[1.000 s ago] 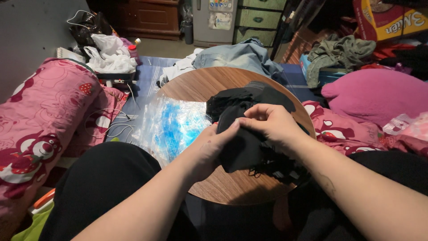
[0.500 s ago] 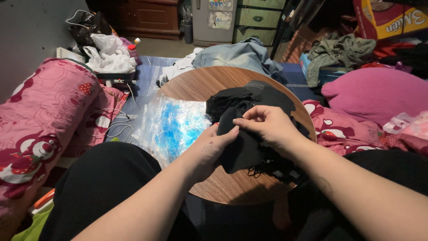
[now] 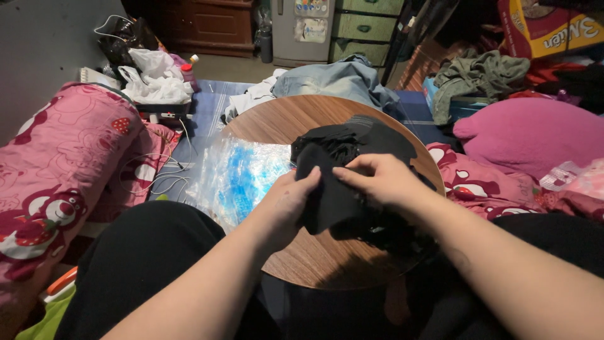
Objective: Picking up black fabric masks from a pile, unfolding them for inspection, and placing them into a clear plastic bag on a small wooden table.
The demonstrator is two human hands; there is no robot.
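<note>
A pile of black cloth [image 3: 352, 141] lies on a round wooden table [image 3: 296, 119]. Both my hands hold one black piece [image 3: 327, 195] just above the table's near half. My left hand [image 3: 286, 201] grips its left edge, fingers curled under the fabric. My right hand [image 3: 380, 179] pinches its top edge between thumb and fingers. A clear plastic bag with blue print [image 3: 242, 176] lies flat on the table's left side, next to my left hand.
A pink patterned bolster [image 3: 56, 170] and white cables [image 3: 157, 176] lie to the left. Pink cushions [image 3: 528, 132] are on the right. Beyond the table are denim clothing [image 3: 340, 79], a white plastic bag [image 3: 154, 79], green clothes [image 3: 478, 72] and drawers.
My hands have shifted slightly on the black piece, the right hand's fingers moving left along its top edge. The pile and the bag have not moved.
</note>
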